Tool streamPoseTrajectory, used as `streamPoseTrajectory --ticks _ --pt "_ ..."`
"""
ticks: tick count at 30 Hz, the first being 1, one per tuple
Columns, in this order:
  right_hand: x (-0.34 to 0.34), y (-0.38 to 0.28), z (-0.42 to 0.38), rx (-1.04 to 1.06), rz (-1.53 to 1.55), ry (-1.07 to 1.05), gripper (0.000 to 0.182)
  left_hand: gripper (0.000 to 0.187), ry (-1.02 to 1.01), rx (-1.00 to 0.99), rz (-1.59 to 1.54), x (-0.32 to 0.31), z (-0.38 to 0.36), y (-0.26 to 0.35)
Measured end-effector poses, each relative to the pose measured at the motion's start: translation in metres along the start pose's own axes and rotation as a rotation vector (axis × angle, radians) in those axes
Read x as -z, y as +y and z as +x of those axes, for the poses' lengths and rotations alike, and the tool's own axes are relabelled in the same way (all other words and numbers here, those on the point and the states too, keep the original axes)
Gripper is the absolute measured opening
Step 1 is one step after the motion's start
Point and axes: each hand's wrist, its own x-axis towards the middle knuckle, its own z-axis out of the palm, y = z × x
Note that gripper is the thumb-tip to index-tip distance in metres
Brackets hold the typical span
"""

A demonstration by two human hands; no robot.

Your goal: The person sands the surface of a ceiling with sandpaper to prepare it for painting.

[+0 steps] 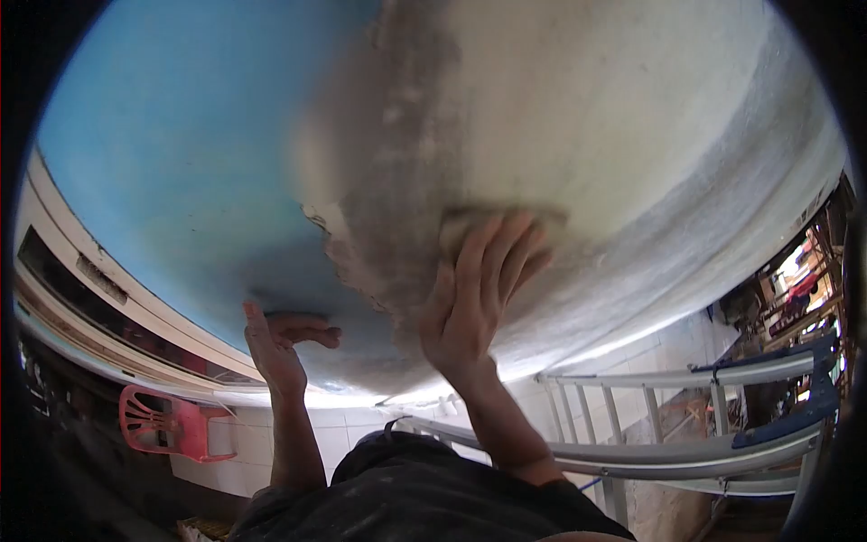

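A wall (208, 135) fills the upper view, blue paint at left meeting bare grey-white plaster (578, 108) along a chipped edge (339, 253). My right hand (479, 294) presses a flat, grey-brown piece of sandpaper (456, 228) against the plaster, fingers laid over it. Motion blurs the sheet, and the fingers hide much of it. Lower left, my left hand (280, 341) is at the blue part with thumb and fingers apart, holding nothing.
An aluminium ladder (623, 456) lies across the lower right, close to my right arm. A red plastic chair (176, 425) stands lower left on pale floor tiles (257, 443). Along the left runs a window frame (135, 316). Cluttered items (799, 289) show far right.
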Motion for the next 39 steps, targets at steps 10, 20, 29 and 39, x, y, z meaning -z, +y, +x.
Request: streamPoseTrajectory --ticks 10,20,29,39 --pt "-0.017 0.005 -0.046 0.021 0.020 -0.047 0.051 0.086 -0.031 0.012 0.017 0.002 0.001 0.001" --pt "-0.012 0.010 -0.048 -0.034 0.011 -0.033 0.049 0.088 -0.072 0.012 0.069 0.008 0.002 -0.003" --pt "0.004 0.020 0.004 -0.053 -0.039 0.043 0.050 0.087 -0.061 0.004 0.064 0.005 0.002 0.000" --pt "-0.009 0.025 -0.032 -0.102 0.052 0.088 0.046 0.087 -0.024 -0.008 0.048 0.003 0.004 -0.002"
